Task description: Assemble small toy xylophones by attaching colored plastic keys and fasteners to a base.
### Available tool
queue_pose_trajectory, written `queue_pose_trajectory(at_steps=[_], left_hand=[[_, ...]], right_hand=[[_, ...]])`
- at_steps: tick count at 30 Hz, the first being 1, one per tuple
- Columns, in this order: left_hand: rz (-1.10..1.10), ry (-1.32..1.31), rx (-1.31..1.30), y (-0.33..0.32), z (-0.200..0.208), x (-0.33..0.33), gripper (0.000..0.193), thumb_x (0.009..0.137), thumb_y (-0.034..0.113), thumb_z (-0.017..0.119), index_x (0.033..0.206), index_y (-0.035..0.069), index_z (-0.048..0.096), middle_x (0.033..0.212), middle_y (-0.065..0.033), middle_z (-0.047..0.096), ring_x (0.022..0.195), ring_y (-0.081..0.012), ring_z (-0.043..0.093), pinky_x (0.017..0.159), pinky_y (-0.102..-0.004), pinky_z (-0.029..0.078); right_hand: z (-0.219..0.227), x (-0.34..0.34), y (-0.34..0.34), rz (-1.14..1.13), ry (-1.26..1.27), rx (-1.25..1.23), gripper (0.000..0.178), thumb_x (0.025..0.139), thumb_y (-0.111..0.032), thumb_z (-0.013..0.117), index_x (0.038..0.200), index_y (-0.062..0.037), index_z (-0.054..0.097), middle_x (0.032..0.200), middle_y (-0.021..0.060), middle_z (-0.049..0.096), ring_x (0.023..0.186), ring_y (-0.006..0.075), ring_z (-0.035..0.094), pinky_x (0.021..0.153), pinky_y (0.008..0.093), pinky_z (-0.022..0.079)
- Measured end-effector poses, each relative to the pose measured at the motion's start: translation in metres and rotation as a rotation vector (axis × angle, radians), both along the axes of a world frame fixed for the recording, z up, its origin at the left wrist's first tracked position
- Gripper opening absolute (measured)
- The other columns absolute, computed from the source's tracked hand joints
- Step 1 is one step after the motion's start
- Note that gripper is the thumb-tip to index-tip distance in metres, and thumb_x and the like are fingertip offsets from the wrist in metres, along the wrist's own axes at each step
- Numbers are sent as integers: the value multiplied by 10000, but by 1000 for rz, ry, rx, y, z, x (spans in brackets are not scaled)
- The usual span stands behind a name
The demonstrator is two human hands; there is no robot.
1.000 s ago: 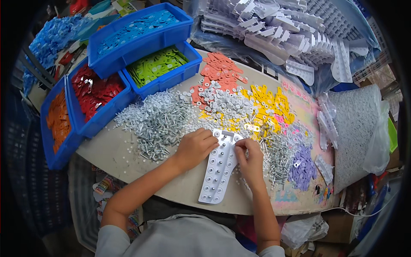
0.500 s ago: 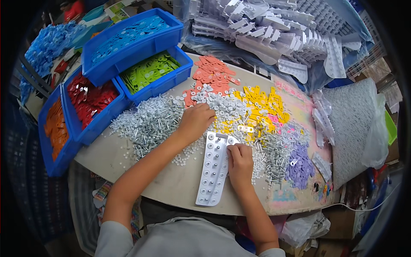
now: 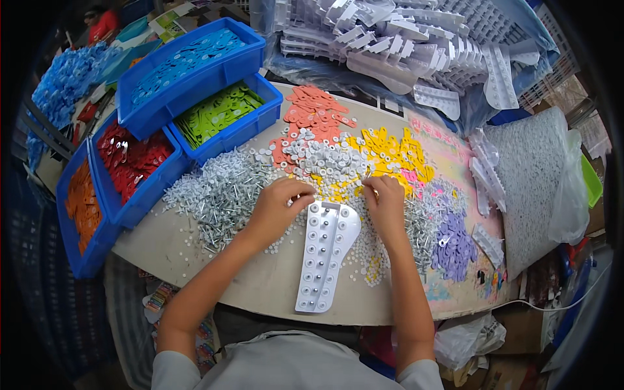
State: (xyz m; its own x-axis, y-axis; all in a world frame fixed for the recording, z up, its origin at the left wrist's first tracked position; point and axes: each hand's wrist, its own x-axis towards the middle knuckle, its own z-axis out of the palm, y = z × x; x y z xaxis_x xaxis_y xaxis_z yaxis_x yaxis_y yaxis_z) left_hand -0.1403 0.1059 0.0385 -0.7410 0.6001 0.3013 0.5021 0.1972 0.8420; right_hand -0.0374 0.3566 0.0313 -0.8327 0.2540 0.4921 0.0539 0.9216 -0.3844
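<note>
A: In what state are the fingers found?

B: On the left hand (image 3: 276, 207), the thumb and forefinger are drawn close together just beside the plate's upper left corner. On the right hand (image 3: 388, 205), the fingertips are bunched beyond its upper right side. Whether anything is pinched in either cannot be told.

A: And the white moulded plate (image 3: 328, 259)?

B: It is laid on the surface (image 3: 268, 287) between the forearms, narrower end toward the person, apparently touched by neither hand. Metal studs (image 3: 320, 263) are seated down its middle, and round white fittings (image 3: 312, 249) are seen along both sides. These rows are judged largely filled. No coloured tab is seen on it; whether any is due cannot be told.

A: Surroundings and obstructions?

B: Loose white washers (image 3: 328, 156) are heaped beyond its upper end, mixed with yellow tabs (image 3: 393, 149); reaching there is judged cluttered. Metal pins (image 3: 224, 208) are piled leftward, purple tabs (image 3: 453, 247) rightward. Farther out, blue bins (image 3: 188, 99) and stacked white mouldings (image 3: 390, 49) are noted.
</note>
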Motion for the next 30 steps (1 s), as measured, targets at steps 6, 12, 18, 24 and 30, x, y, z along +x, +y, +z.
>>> queue_pose_trajectory(at_steps=[6, 12, 18, 24, 30], left_hand=[[-98, 34, 0, -19, -1, 28, 111, 912, 95, 735, 996, 34, 694, 959, -85, 656, 945, -239, 622, 774, -348, 492], [-186, -43, -74, -20, -8, 46, 107, 927, 96, 722, 1008, 34, 691, 971, -84, 629, 944, -244, 629, 824, -358, 504], [-147, -84, -73, -16, -18, 50, 104, 922, 75, 720, 1017, 42, 695, 947, -84, 632, 868, -229, 642, 765, -344, 523], [-112, 51, -106, -15, -17, 50, 121, 884, 88, 764, 989, 53, 715, 912, -60, 657, 839, -238, 658, 744, -342, 535], [-195, 237, -34, -18, -27, 42, 117, 875, 102, 785, 950, 29, 734, 919, -60, 672, 875, -240, 660, 760, -350, 533]], right_hand=[[-16, -22, 4, -21, -46, 19, 95, 853, -76, 757, 927, -54, 701, 891, 117, 662, 880, 317, 613, 802, 444, 479], [2, 3, -18, -12, 1, -104, 142, 853, -36, 752, 956, -16, 656, 899, 122, 667, 890, 296, 620, 824, 411, 488], [27, 69, -68, 95, -145, -464, 97, 889, -28, 721, 974, 4, 689, 947, 107, 693, 957, 231, 640, 897, 350, 485], [13, 74, -77, 81, -181, -575, 97, 881, -39, 732, 968, 0, 712, 937, 102, 687, 935, 218, 627, 880, 342, 485], [10, 71, -86, -10, -179, -599, 118, 870, -4, 736, 982, -10, 701, 961, 112, 653, 905, 244, 621, 854, 365, 497]])
